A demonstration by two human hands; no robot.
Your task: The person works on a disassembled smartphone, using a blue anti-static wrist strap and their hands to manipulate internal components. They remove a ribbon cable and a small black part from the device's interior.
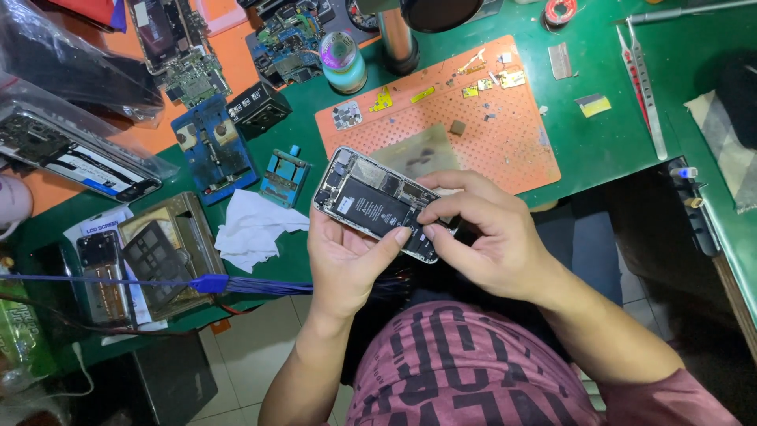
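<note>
I hold an opened smartphone (365,194) over the front edge of the green workbench (607,142), its black battery and circuit parts facing up. My left hand (344,260) cradles it from below, thumb resting on the battery. My right hand (481,233) grips the phone's lower end, with its fingertips pinched on the inner parts near the bottom edge. Both forearms come up from my lap.
An orange perforated mat (489,134) with small parts lies behind the phone. Left of it are a white crumpled cloth (251,225), blue fixtures (211,146), circuit boards (288,39) and phone parts. Tweezers (643,75) lie at the right. A blue-handled brush (236,284) lies along the front edge.
</note>
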